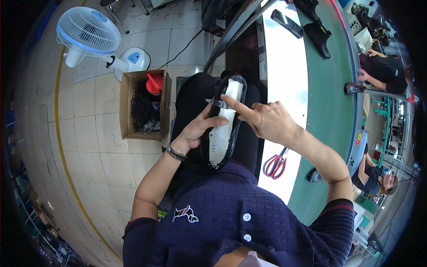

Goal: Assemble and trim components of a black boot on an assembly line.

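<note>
An upside-down black shoe with a white underside lies across my lap, its toe pointing away from me. My left hand grips the shoe's left side, with the thumb laid over the white underside. A flat, shiny metal blade crosses the underside near the far end. Over it, my right hand is closed with its index finger stretched along the blade and pressing down. Whatever handle the blade has is hidden inside my right hand. Red-handled pliers lie on the white bench top beside my right forearm.
On the left stand an open cardboard box of dark scraps with a red scoop, and a fan. To my right, a white bench top borders a green conveyor carrying black shoes. A phone lies there. Two people work beyond.
</note>
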A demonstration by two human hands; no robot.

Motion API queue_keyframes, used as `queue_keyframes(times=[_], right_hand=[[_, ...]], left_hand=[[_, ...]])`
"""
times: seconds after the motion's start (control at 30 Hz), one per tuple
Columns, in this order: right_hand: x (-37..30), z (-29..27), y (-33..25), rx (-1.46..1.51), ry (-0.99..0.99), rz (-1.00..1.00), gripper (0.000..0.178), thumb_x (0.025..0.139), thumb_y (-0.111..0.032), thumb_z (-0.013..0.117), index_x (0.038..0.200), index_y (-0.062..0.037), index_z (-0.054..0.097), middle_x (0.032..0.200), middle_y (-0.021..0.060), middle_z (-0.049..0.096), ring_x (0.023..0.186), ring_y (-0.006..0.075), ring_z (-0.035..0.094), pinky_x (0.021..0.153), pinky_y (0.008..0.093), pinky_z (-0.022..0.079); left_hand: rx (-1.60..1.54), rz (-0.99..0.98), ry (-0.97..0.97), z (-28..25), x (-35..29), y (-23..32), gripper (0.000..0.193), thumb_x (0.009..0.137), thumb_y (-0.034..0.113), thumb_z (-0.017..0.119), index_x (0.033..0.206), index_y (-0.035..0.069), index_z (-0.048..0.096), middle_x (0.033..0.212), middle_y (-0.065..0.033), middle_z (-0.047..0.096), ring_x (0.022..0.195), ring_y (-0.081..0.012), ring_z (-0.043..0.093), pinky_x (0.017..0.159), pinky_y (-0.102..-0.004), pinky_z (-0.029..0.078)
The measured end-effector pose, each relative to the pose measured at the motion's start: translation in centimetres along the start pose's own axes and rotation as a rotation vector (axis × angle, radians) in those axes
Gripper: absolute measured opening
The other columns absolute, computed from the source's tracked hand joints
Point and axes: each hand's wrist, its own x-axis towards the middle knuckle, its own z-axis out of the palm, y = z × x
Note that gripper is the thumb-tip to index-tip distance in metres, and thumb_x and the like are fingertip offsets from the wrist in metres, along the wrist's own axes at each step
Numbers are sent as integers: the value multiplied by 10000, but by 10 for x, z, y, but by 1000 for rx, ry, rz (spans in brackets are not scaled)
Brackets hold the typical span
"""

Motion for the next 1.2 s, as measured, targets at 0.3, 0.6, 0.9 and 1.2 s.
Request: queue_keyframes(times=[0.3,0.6,0.9,1.2], right_hand=[[-6,2,-6,61,-48,6,635,982,-249,505,1525,-263,176,588,102,599,423,232,585,400,365,479],[-10,13,-5,15,54,-14,649,972,-236,524,1526,-251,188,593,79,604,402,195,566,372,339,461],[-17,31,-24,142,-4,-107,796,888,-100,527,1540,-304,117,591,60,558,428,149,560,337,304,439],[-37,40,-44,80,-93,-4,842,917,-125,516,1525,-394,-2,760,145,614,503,218,619,405,335,528]], left_hand=[[6,-10,-94,-14,-9,-20,731,870,204,706,1487,174,314,1277,-39,535,1197,-177,512,992,-351,437],[-67,171,56,11,-29,-40,757,981,396,531,1548,158,90,1466,-73,374,1332,-171,384,1104,-349,306],[76,98,-58,-6,-37,-46,1030,815,63,739,1550,189,29,1425,-64,392,1281,-197,432,1052,-352,381],[237,-118,-66,-3,-37,-61,555,790,129,793,1269,45,525,1152,-53,620,1076,-148,589,897,-291,494]])
